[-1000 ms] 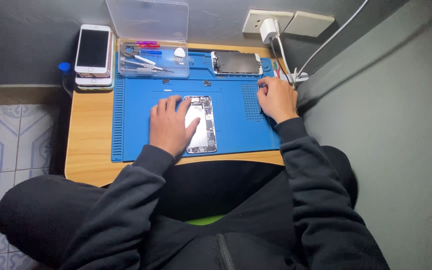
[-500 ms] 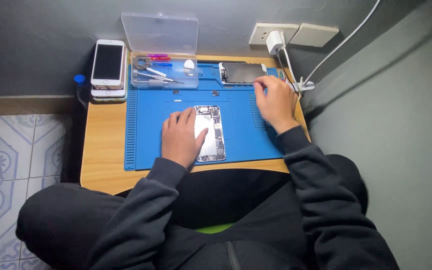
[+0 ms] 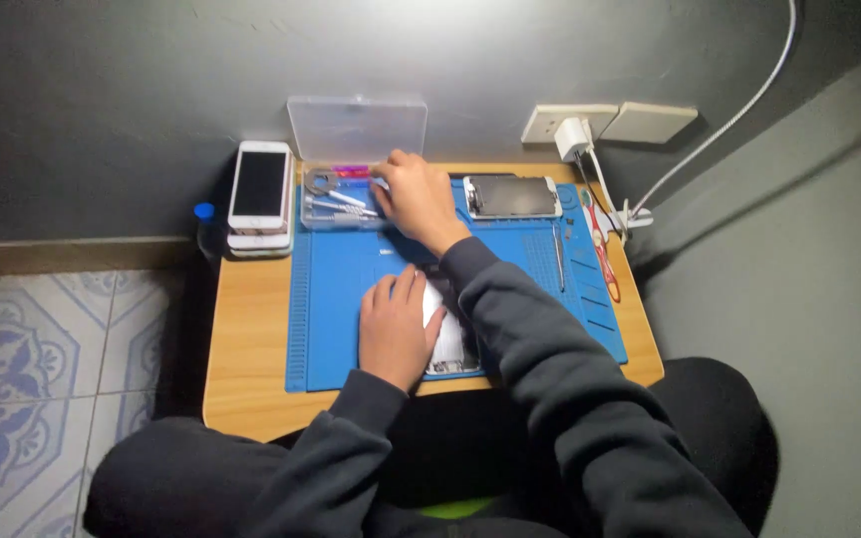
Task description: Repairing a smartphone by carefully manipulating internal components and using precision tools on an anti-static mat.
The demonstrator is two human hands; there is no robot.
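Centre of frame, on the blue work mat (image 3: 351, 269): left hand (image 3: 394, 329) lies flat, fingers together, pinning the opened phone chassis (image 3: 447, 339) just below mid-frame; right hand (image 3: 413, 197) reaches across to the clear parts tray (image 3: 336, 199) at upper centre, fingers curled over the tools inside, whether they've clamped on anything I cannot tell. My read: keep the left palm steady so the chassis doesn't shift; pick from the tray with fingertips only, sleeve lifted clear of the detached screen (image 3: 510, 196) upper right of the mat; stacked phones (image 3: 260, 194) sit upper left, well clear.
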